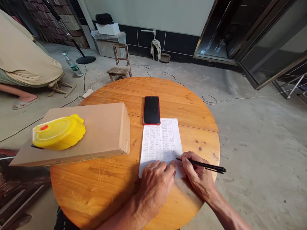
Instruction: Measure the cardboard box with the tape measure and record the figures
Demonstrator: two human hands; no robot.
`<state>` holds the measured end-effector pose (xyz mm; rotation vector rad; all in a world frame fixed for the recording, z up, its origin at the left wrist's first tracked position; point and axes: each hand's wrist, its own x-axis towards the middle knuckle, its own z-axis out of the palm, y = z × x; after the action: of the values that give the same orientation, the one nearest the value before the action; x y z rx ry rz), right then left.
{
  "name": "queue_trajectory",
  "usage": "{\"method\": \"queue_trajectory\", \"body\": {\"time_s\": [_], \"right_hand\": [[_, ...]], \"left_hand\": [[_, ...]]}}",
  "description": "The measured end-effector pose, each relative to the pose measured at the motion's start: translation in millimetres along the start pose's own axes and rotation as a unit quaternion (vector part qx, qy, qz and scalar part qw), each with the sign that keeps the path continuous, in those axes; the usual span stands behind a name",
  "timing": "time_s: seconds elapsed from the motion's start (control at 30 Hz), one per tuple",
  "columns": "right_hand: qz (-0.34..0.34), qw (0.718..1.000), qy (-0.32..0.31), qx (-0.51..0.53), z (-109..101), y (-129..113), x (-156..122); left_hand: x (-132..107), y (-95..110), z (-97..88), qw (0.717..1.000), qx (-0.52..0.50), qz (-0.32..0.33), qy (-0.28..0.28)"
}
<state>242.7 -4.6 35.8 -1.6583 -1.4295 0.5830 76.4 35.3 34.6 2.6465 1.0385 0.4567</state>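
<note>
A white sheet of paper (158,140) covered in rows of handwritten characters lies on the round wooden table (189,108). Across its lower edge rests my left hand (158,179), fingers slightly bent and laid on the sheet, gripping nothing. My right hand (200,174) is closed around a black pen (206,165), whose tip is at the right side of the lowest written rows. Overlapping the sheet's top edge is a smartphone (152,110) with a dark screen and a red case.
On the table's left, a cardboard box (103,127) carries a yellow plastic container (59,131). Behind the table stand a small wooden chair (120,62) and a water bottle (72,65). Cables (211,99) cross the concrete floor. A person's foot (26,98) shows at left.
</note>
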Motion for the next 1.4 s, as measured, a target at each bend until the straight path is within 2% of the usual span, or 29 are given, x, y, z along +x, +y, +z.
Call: {"method": "queue_trajectory", "body": {"time_s": [0.5, 1.2, 1.4], "right_hand": [[0.015, 0.999, -0.025, 0.018, 1.1, -2.9, 0.0], [-0.001, 1.000, -0.010, -0.012, 1.7, -5.5, 3.5], [0.002, 1.000, -0.029, 0.004, 0.1, -6.6, 2.8]], "left_hand": [[0.4, 2.3, -3.0, 1.000, -0.004, -0.015, -0.009], [1.0, 1.0, -1.0, 1.000, -0.009, -0.014, -0.006], [1.0, 1.5, -0.7, 1.000, -0.006, -0.016, -0.004]]}}
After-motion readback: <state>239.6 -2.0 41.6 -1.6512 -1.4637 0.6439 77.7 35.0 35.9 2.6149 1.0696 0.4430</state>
